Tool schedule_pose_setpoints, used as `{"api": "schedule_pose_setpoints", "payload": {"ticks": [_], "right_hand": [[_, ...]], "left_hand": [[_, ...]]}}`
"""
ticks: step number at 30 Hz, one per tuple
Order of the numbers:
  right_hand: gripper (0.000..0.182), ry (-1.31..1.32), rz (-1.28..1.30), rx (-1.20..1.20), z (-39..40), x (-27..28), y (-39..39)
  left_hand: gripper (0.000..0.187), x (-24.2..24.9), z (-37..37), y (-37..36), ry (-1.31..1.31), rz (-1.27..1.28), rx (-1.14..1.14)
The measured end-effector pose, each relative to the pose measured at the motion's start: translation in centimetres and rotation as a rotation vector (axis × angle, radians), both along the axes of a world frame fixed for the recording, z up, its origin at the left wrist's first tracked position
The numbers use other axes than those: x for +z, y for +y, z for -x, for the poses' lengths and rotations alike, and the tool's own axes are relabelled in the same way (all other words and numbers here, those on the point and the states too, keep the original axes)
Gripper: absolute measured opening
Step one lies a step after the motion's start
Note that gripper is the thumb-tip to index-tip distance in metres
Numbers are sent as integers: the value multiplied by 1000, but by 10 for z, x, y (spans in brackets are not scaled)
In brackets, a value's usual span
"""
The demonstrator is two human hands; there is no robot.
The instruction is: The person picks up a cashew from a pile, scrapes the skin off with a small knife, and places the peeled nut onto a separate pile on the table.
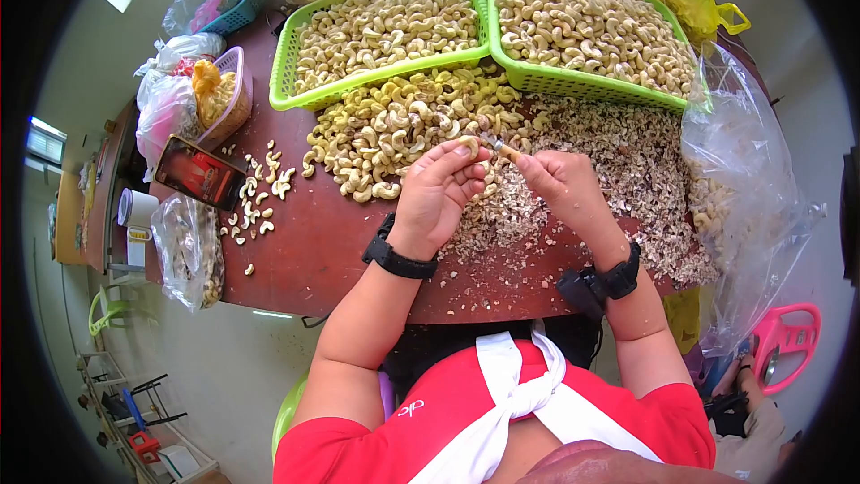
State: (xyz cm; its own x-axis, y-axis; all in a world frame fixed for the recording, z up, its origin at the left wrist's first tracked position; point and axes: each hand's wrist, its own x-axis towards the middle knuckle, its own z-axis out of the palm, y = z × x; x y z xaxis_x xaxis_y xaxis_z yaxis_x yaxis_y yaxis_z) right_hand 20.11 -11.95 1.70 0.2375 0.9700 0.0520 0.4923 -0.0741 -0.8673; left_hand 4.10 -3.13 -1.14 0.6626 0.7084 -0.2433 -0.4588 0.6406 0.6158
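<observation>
My left hand [441,188] pinches a cashew [469,145] between thumb and fingers, over the front of the pile. Closed around a short wooden handle, my right hand [566,186] holds a small knife [507,152] with its metal tip pointing at that cashew. Under and behind both hands lies a loose heap of yellowish cashews [385,130]. A spread of flaky skin peelings [627,161] covers the table to the right and reaches below my wrists.
Two green baskets [285,72] [582,81] of cashews stand at the back. Pale cashews [260,188] are scattered at left, near a propped phone [199,172]. Plastic bags [743,143] sit at the right edge of the red table [313,260]. Another person's leg [757,421] shows lower right.
</observation>
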Motion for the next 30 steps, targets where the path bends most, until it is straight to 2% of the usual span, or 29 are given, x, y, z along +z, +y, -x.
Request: {"api": "schedule_pose_setpoints", "payload": {"ticks": [10, 20, 30], "right_hand": [[44, -47, -32, 15, 1, -4, 0], [41, -62, 5, 67, 5, -1, 0], [42, -111, -5, 43, 6, -2, 1]], "left_hand": [[18, 2, -1, -1, 27, -16, 181], [22, 9, -3, -7, -48, -52, 97], [18, 7, -3, -8, -113, -45, 69]]}}
